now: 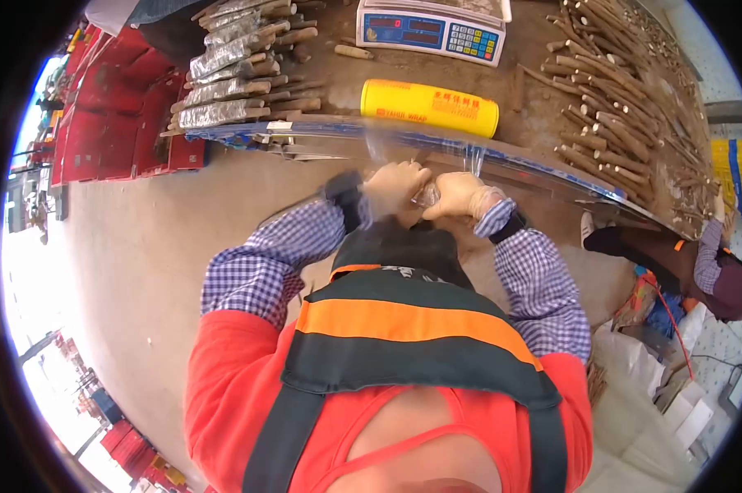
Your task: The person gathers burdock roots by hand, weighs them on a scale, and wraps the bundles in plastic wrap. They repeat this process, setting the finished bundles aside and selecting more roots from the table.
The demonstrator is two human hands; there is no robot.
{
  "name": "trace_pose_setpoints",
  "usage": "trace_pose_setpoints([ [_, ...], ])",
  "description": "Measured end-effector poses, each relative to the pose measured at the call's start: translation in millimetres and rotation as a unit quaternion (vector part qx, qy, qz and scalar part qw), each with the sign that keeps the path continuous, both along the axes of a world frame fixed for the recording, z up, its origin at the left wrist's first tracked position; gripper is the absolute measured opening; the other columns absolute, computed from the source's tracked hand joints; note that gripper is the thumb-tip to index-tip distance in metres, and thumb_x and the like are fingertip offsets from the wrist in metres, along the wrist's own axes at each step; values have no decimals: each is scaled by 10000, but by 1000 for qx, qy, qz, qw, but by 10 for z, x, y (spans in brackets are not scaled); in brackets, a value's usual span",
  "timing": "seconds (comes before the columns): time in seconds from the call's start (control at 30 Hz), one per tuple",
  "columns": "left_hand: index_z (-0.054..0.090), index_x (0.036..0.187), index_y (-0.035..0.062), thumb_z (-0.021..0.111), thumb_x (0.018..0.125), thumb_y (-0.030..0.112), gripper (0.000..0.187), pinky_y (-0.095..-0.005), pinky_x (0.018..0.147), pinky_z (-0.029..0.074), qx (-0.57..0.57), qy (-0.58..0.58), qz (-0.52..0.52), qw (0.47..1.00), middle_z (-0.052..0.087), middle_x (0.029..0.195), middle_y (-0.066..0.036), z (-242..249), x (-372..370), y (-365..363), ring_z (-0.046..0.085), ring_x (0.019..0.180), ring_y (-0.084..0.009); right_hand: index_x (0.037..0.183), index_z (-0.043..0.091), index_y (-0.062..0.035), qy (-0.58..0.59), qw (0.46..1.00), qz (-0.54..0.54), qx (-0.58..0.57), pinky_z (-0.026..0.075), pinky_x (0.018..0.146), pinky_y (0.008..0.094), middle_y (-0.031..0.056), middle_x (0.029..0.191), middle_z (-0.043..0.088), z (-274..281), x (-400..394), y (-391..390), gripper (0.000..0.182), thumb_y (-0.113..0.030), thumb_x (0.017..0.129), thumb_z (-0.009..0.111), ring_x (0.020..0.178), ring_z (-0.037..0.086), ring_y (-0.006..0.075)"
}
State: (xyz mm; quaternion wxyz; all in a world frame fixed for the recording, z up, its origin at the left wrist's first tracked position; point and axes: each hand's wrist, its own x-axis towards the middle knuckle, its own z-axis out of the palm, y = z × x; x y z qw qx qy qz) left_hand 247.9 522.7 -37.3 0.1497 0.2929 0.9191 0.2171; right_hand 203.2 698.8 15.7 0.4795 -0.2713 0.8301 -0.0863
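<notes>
My left hand [395, 187] is closed, with its fingers curled, just past the table's near edge. Beside it, my right hand [463, 195] is also closed, thumb pointing inward. Between them shows a bundle wrapped in clear film [427, 195]; most of it is hidden by the hands, so its contents cannot be made out. A strip of stretched clear film [474, 158] runs from the table edge down to the hands. Just beyond the edge lies a yellow cling wrap roll [430, 108]. Both hands wear pale gloves.
Film-wrapped bundles of brown roots [227, 86] are stacked at the table's left. A digital scale [428, 37] stands at the back, near a single root [353, 52]. Loose roots [609, 123] pile up on the right. Another person [675, 255] works at the right end. Red crates [112, 123] stand left.
</notes>
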Motion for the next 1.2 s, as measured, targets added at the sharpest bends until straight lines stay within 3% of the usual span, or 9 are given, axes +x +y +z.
trace_pose_setpoints([
  [0.17, 556, 1239, 16, 790, 689, 469, 750, -356, 914, 481, 49, -336, -94, 936, 594, 1243, -215, 23, -493, -291, 585, 1090, -376, 1127, 569, -34, 533, 843, 52, -59, 512, 808, 395, 107, 972, 616, -370, 517, -209, 459, -198, 725, 718, 923, 640, 265],
  [0.43, 618, 1265, 183, 596, 852, 435, 484, -445, 1129, 290, -105, 307, -205, 923, 386, 1502, -60, -85, -826, -110, 354, 1378, -237, 1081, 602, -38, 333, 942, 19, -46, 541, 745, 373, 146, 963, 658, -557, 208, -177, 383, -117, 712, 665, 894, 667, 287],
  [0.6, 595, 1296, 257, 551, 874, 388, 443, -523, 1161, 199, -154, 250, -147, 945, 272, 1562, -19, -182, -674, -20, 245, 1437, -239, 1037, 667, 27, -301, 948, -82, -59, 528, 662, 369, 137, 777, 698, -530, 1, 53, 537, -314, 640, 784, 787, 662, 215],
  [0.67, 551, 1345, 220, 559, 861, 443, 533, -555, 1151, 194, -227, 355, -188, 887, 266, 1564, -18, -302, -750, -87, 234, 1443, -246, 1157, 648, -15, -274, 916, -205, -209, 536, 705, 399, 147, 869, 710, -1074, 588, 415, 579, -308, 671, 761, 852, 670, 255],
  [0.73, 543, 1348, 184, 570, 850, 454, 568, -570, 1148, 184, -242, 320, -145, 904, 243, 1571, -52, -49, -749, -62, 229, 1445, -261, 1113, 663, -35, 33, 985, -78, -147, 540, 721, 426, 189, 928, 706, -1266, 755, 745, 490, -271, 691, 741, 895, 677, 329],
  [0.87, 439, 1411, 102, 651, 796, 418, 723, -604, 1134, 169, -106, 121, -4, 987, 236, 1546, -185, 232, -144, 424, 232, 1440, -284, 895, 673, -82, 169, 968, 170, 78, 521, 786, 430, 151, 965, 694, -374, 251, 758, 212, -216, 731, 667, 951, 673, 312],
  [0.93, 380, 1411, 53, 680, 796, 313, 732, -512, 1025, 391, 101, 75, -2, 992, 452, 1365, -279, 503, 82, 553, 464, 1284, -335, 1035, 638, -81, 250, 950, 185, -19, 464, 784, 418, 122, 899, 659, 311, 79, 522, 309, -190, 745, 632, 873, 643, 276],
  [1.07, 280, 1470, 93, 672, 790, 195, 791, -483, 650, 512, 70, -17, 59, 996, 632, 884, -197, 1223, -349, -151, 647, 784, -386, 1175, 566, -46, 396, 904, 92, -131, 455, 806, 438, 134, 921, 650, 836, -170, 238, 502, -217, 724, 707, 904, 627, 310],
  [1.2, 577, 1286, 198, 680, 771, 154, 527, -409, 801, 521, -102, 232, 132, 958, 661, 1006, -79, 1613, -1059, -1554, 647, 868, -305, 1276, 499, -31, 485, 856, -113, -141, 496, 779, 409, 124, 961, 648, 664, -606, 439, 625, -250, 746, 746, 872, 641, 291],
])
